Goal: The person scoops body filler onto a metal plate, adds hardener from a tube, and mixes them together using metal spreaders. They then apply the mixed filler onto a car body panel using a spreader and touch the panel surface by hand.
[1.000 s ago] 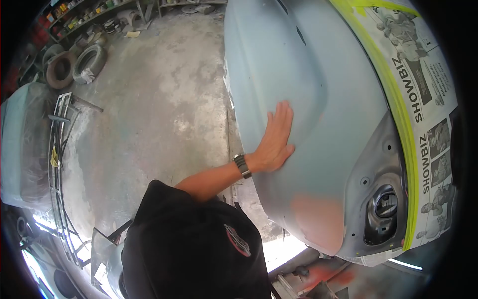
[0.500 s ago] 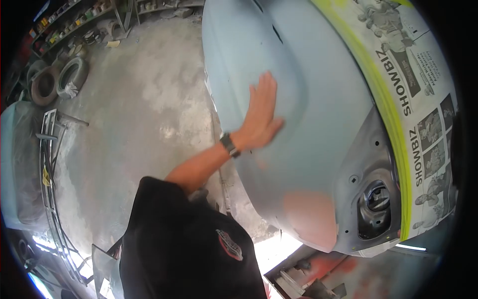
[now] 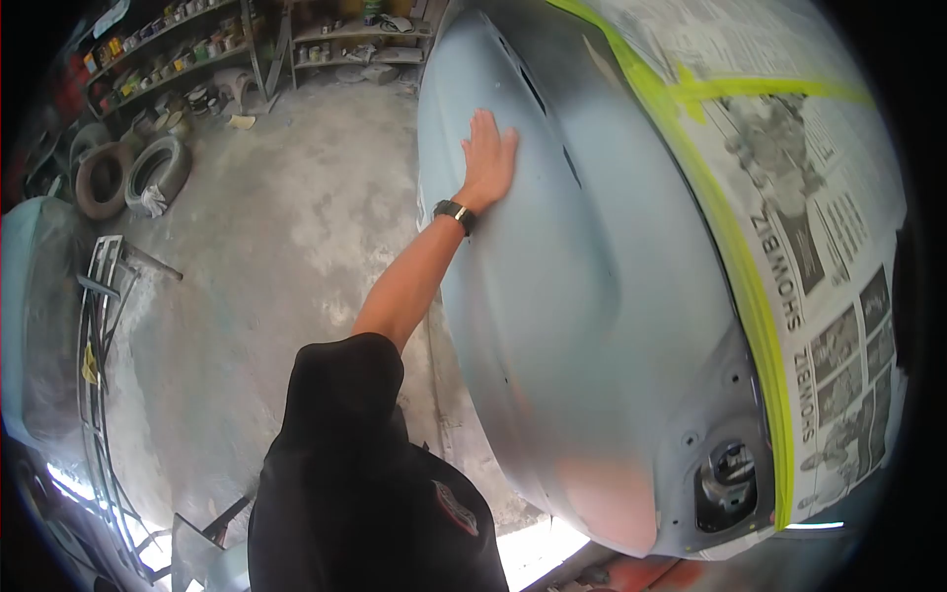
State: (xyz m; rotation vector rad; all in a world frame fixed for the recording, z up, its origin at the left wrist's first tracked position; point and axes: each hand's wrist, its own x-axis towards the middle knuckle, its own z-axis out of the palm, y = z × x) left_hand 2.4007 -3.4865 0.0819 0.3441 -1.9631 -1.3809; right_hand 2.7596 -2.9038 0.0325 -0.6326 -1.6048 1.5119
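My left hand [image 3: 487, 163], with a dark watch [image 3: 456, 214] on its wrist, lies flat on a curved car body panel [image 3: 552, 316] coated in dull blue-grey. Its fingers are stretched out and the thumb stands apart; the hand holds nothing. Narrow dark slots show in the panel to the right of the fingers. Nearer to me, a pinkish patch [image 3: 604, 501] marks the panel's end. Beside that patch is a dark recessed opening [image 3: 725, 485] in bare-looking grey metal. My right hand is out of view.
Yellow-green masking tape [image 3: 742, 266] edges newspaper sheets [image 3: 838, 227] on the car's right. Left of me stand a metal frame [image 3: 96, 335] and a covered blue-grey form [image 3: 44, 326]. Tires [image 3: 158, 173] and shelves of cans [image 3: 168, 49] line the back of the concrete floor [image 3: 286, 217].
My left hand has slid forward and slightly left along the panel, away from me. The view has shifted too, showing more of the panel's far end and the shelves.
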